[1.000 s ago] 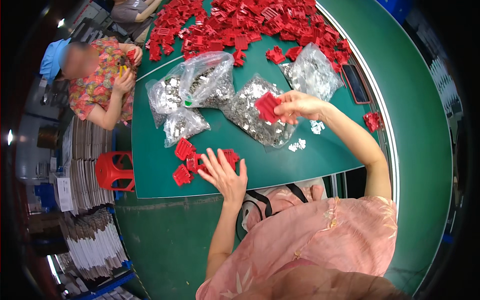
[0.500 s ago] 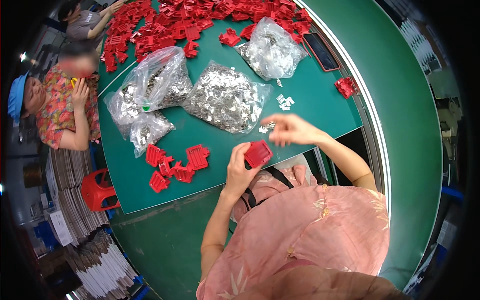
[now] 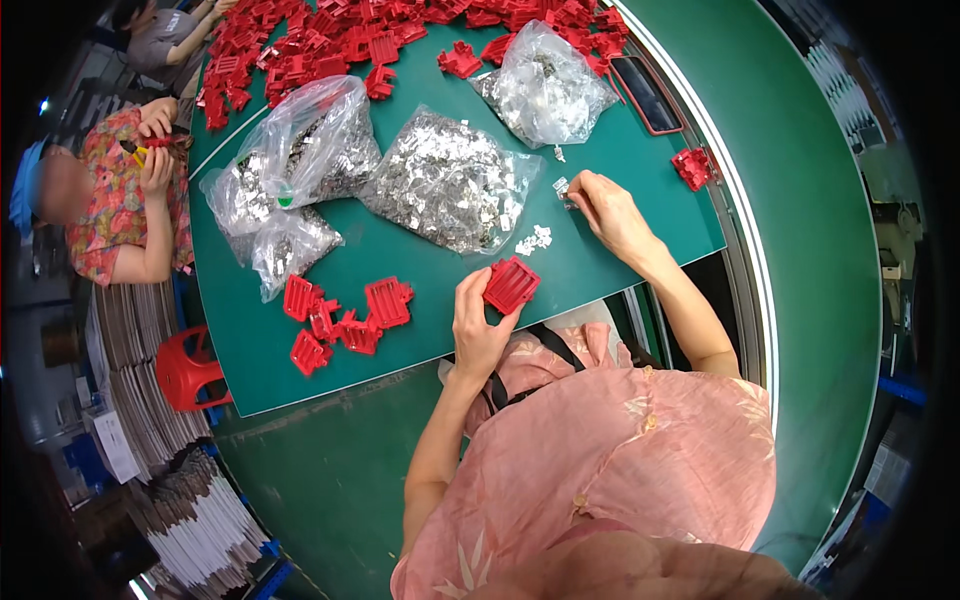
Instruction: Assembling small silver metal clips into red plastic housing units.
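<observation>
Red plastic frame grasped in left hand; right hand pinching small metal clip above green table.

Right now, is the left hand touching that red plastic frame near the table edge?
Touching. The head view shows the left hand with its fingers gripping the red plastic frame by its lower edge.

This looks like a small assembly workshop or factory floor. A long green counter carries a heap of red plastic parts at the top of the frame and clear bags of small metal pieces mid-frame. At the upper left, another worker sits; stacked flat sheets, perhaps cardboard, fill the lower left.
</observation>
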Available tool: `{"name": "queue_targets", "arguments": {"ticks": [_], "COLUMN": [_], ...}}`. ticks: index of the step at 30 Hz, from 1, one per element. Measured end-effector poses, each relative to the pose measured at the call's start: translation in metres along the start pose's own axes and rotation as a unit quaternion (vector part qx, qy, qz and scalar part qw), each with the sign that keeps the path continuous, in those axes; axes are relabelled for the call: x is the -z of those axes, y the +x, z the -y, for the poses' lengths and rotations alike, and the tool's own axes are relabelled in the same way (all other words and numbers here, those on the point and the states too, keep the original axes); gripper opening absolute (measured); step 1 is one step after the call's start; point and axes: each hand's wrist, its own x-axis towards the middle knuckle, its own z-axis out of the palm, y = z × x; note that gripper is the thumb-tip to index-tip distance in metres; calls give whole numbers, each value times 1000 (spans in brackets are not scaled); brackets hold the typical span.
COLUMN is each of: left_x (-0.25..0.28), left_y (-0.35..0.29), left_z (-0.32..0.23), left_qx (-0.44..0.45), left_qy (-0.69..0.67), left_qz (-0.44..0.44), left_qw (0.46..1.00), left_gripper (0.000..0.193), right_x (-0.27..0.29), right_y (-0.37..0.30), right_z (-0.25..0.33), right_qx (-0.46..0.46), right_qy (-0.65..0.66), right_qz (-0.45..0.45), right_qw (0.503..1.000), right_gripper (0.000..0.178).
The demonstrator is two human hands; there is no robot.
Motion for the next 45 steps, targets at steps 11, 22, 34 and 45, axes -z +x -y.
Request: {"name": "queue_targets", "arguments": {"ticks": [11,22,34,45], "left_x": [-3,-16,-17,-13], "left_y": [1,-3,-5,-13], "left_z": [1,-2,1,8], "left_qx": [-5,3,-23,-67], "left_qy": [-2,23,38,22], "left_qz": [-15,-60,-49,-44], "left_qw": [1000,998,998,997], "left_gripper": [68,65,68,64], "right_x": [1,-20,-46,-32], "right_y": [-27,-42,-29,-29], "right_z": [13,60,70,43], "right_qx": [144,-109,1,-83], "right_qy": [-292,201,114,249], "right_qz": [182,70,34,183], "right_qw": [928,971,993,948], "right_gripper": [7,19,23,17]}}
